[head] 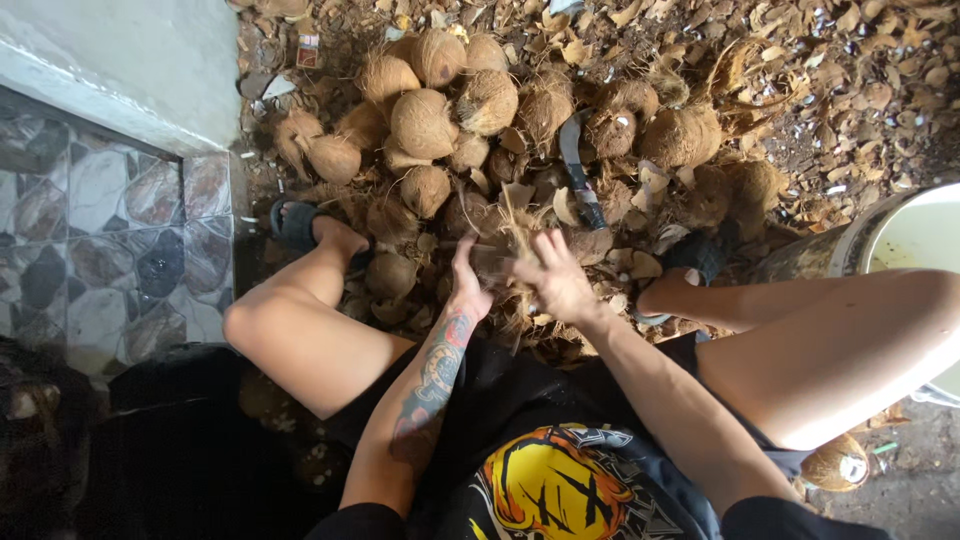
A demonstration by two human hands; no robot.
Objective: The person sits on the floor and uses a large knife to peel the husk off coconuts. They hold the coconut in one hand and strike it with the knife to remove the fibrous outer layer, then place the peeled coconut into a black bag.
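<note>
A fibrous, half-husked coconut [505, 262] sits on the ground between the person's knees, its pale stringy fibres sticking up and out in ragged tufts. The left hand [468, 278] is clamped on its left side, fingers curled into the husk, the tattooed forearm running straight down toward it. The right hand [553, 275] presses on the right side with fingers spread over the fibres; it looks blurred, and I cannot tell whether it truly grasps the husk or only rests on it.

Just beyond the hands lies a machete [580, 170] with a curved dark blade and taped handle, resting on the heap. The heap of coconuts [470, 110] holds roughly fifteen round brown hairy nuts, packed touching one another, stretching toward the far edge of the ground. Dry curled husk scraps [820, 80] litter the ground to the right corner. Two dark sandals show, one on the left foot [300, 225], one on the right foot [700, 255]. A pale bucket [900, 235] stands at the right edge; patterned tiles [100, 230] cover the left.
</note>
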